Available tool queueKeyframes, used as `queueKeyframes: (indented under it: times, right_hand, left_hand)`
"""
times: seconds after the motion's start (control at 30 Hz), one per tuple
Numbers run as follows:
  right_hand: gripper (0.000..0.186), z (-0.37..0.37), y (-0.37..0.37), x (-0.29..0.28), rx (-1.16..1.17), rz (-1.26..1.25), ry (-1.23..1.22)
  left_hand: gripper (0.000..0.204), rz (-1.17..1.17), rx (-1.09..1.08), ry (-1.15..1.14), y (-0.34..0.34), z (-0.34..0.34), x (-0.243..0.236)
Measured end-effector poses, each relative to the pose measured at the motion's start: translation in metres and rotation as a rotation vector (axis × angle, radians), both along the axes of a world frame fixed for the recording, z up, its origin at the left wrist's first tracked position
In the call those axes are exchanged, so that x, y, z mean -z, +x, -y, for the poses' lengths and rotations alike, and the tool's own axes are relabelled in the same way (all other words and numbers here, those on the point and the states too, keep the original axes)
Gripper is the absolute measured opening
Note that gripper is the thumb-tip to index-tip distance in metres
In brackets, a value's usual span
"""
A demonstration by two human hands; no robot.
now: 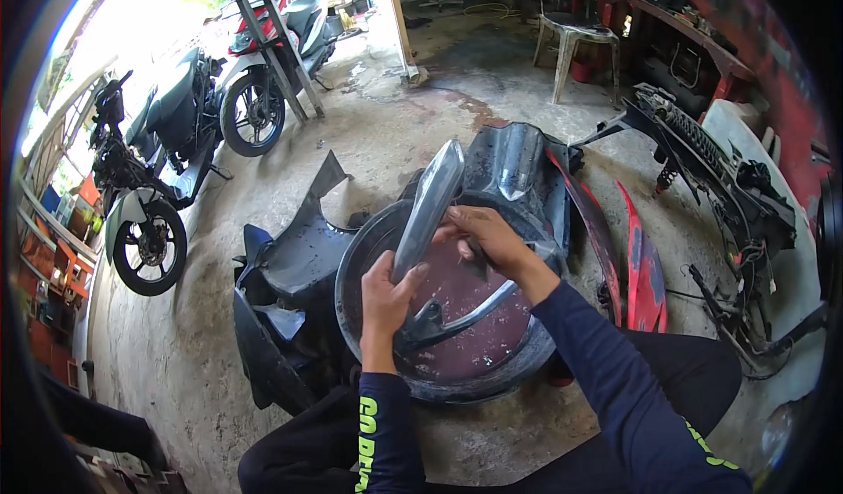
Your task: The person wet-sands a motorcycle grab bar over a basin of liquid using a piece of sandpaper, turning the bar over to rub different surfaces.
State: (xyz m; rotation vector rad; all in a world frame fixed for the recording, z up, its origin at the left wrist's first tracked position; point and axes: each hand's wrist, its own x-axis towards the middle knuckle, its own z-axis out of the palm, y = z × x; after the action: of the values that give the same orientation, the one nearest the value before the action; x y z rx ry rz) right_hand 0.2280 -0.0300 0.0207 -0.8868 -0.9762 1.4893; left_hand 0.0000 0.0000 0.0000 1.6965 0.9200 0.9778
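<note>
A long, wet grey plastic part (pixel 433 200) stands tilted over a wide round basin (pixel 351 318) of murky reddish-brown water. My left hand (pixel 389 290) is wrapped round its lower end. My right hand (pixel 496 241) has curled fingers beside the part's right side, with something small and dark at the fingertips that I cannot make out. A curved dark part (pixel 465 323) lies in the water below both hands. Dark body panels (pixel 299 257) surround the basin on the left and behind (pixel 518 156), and red panels (pixel 641 266) lie to its right.
Two scooters (pixel 158 151), (pixel 263 99) are parked at the left beside a metal post (pixel 299 72). A scooter frame (pixel 738 213) with a spring shock leans at the right. A chair (pixel 575 33) stands at the back by a red bench (pixel 685 28).
</note>
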Motion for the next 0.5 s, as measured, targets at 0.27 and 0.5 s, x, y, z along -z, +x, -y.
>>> queueKeyframes:
  times: [0.27, 0.5]
  right_hand:
    - [0.056, 0.046, -0.014, 0.027, 0.283, 0.829, 0.395]
    - [0.047, 0.068, -0.031, 0.036, 0.131, 1.465, 0.915]
  left_hand:
    - [0.027, 0.348, -0.087, -0.052, 0.033, 0.027, -0.019]
    - [0.022, 0.276, -0.087, 0.031, 0.038, 0.037, -0.030]
